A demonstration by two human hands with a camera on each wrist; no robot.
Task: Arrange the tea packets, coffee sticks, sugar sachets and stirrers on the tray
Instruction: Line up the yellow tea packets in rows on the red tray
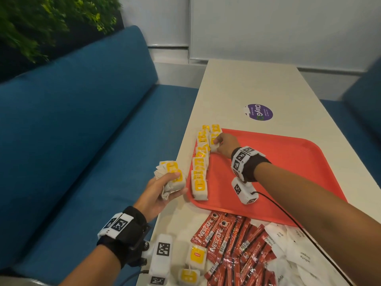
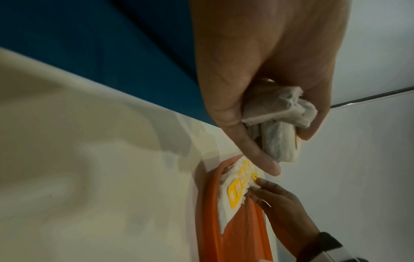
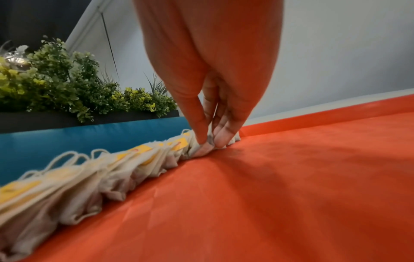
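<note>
the right hand reaches to the far left corner of the red tray, its thumb and fingertips closed in a pinch on 1 tea bag that it sets at the far end of the row of tea bags. the row runs along the tray's left edge, each bag leaning on the next, likely so that many fit in a narrow strip and the rest of the tray stays free for the other items. the left hand waits just off the tray's near left corner, fingers and thumb curled round a bunch of tea bags, a ready supply to feed the right hand.

the coffee sticks lie in a loose heap on the table near the tray's near edge, with the white sugar sachets to their right and 2 stray tea bags to their left; none of these is on the tray yet. i cannot make out any stirrers in these views.

the table is long and cream-white, with a round purple sticker beyond the tray. a blue bench runs along its left side, green plants behind it, and pale walls at the far end.
</note>
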